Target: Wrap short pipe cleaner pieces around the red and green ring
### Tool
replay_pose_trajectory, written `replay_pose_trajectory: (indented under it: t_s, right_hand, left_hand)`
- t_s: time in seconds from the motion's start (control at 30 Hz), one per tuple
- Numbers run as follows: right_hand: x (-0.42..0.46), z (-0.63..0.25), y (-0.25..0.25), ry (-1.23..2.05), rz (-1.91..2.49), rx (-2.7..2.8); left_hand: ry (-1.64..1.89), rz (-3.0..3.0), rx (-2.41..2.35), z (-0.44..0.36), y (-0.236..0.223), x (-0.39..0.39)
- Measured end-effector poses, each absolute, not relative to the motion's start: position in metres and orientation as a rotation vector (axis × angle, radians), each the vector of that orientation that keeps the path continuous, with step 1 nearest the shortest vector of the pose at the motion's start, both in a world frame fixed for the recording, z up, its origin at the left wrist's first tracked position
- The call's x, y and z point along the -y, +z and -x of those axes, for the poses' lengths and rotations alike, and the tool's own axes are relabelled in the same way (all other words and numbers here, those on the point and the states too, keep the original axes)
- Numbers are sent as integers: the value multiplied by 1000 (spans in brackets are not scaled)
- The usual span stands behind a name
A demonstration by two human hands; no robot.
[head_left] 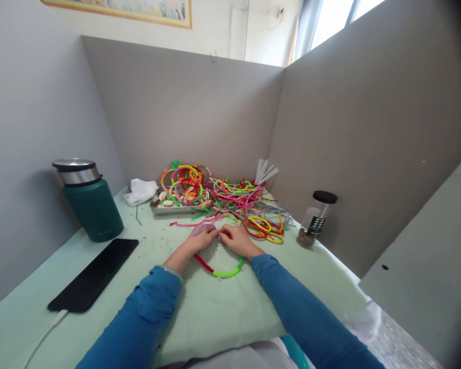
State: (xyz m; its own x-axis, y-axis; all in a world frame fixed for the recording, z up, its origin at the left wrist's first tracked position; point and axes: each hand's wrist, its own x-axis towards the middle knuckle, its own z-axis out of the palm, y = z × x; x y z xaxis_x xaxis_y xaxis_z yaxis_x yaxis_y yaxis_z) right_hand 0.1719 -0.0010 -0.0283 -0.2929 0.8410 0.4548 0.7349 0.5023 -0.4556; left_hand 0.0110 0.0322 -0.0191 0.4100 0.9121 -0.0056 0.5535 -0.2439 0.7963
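Observation:
A ring wound with fuzzy pipe cleaner [225,274], red, bright green and darker green along its near side, lies under my hands on the table. My left hand [204,239] is closed at the ring's far side, with a purple pipe cleaner [203,228] showing along its fingers. My right hand [236,240] is pinched close beside it, the fingertips of both nearly meeting. What sits between the right fingertips is too small to make out. Just right of that hand lie red and yellow pipe cleaner loops [264,229].
Behind are a metal tray [180,209] of shells and coloured rings, and a pile of pipe cleaners [240,197]. A green bottle [94,205], a black phone [94,277] on a cable and white tissue [142,190] stand left. Right is a black-lidded jar [315,220]. Grey partitions enclose the table.

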Motion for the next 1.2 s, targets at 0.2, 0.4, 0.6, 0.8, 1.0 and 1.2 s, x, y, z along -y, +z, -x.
replay_pose_trajectory:
  t_s: [0.2,0.4,0.6,0.8,1.0,1.2]
  right_hand:
    - [0,-172,-28,216,1282,2087]
    - [1,-172,-28,219,1282,2084]
    - [-1,-172,-29,224,1276,2077]
    - [-1,-172,-29,225,1277,2071]
    - [0,-172,-28,229,1284,2071]
    - [0,-171,-27,230,1300,2073]
  left_hand:
    - [640,-2031,-1304,-9,-24,-36]
    - [664,-2115,-1315,-8,-28,-40]
    - [646,-2213,-1334,-7,-28,-43]
    - [598,-2272,-1385,-8,-20,-38]
    - [531,-2311,-1435,-7,-1,-24]
    - [557,-2330,-1424,-8,4,-20]
